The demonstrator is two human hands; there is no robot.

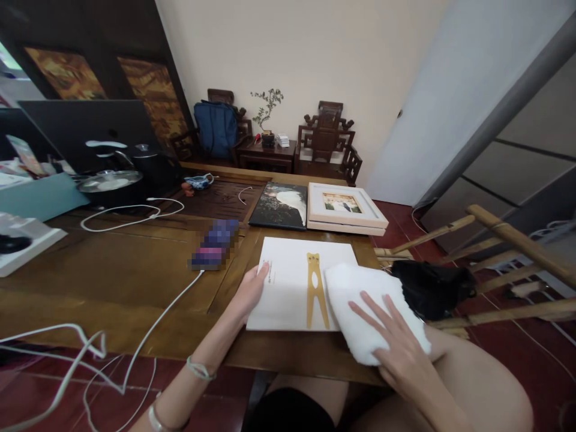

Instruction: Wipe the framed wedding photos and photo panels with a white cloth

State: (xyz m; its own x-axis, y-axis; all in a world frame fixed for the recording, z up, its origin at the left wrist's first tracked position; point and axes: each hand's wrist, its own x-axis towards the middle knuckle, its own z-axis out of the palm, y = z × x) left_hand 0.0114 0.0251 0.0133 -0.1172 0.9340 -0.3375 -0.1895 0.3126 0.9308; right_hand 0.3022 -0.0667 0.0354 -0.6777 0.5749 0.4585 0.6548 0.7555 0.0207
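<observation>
A flat white picture board (pixel 287 300) with a yellow, long-legged animal figure and small print lies near the table's front edge; whether it is a book or a panel I cannot tell. My left hand (pixel 251 293) grips its left edge, thumb on top and the other fingers mostly hidden. Over the board's right side lies a folded white fluffy cloth (pixel 344 312), reaching past the table's right edge. On this cloth my right hand (pixel 400 345) rests flat, its fingers stretched out and apart.
Behind the board are a dark picture panel (pixel 279 207) and stacked pale frames (pixel 378 219). A blurred-out phone (pixel 213 245) with a white cable (pixel 168 312) lies to the left. Further left stand a lidded pot (pixel 110 189) and a monitor (pixel 85 132). A wooden chair (pixel 499 225) is at right.
</observation>
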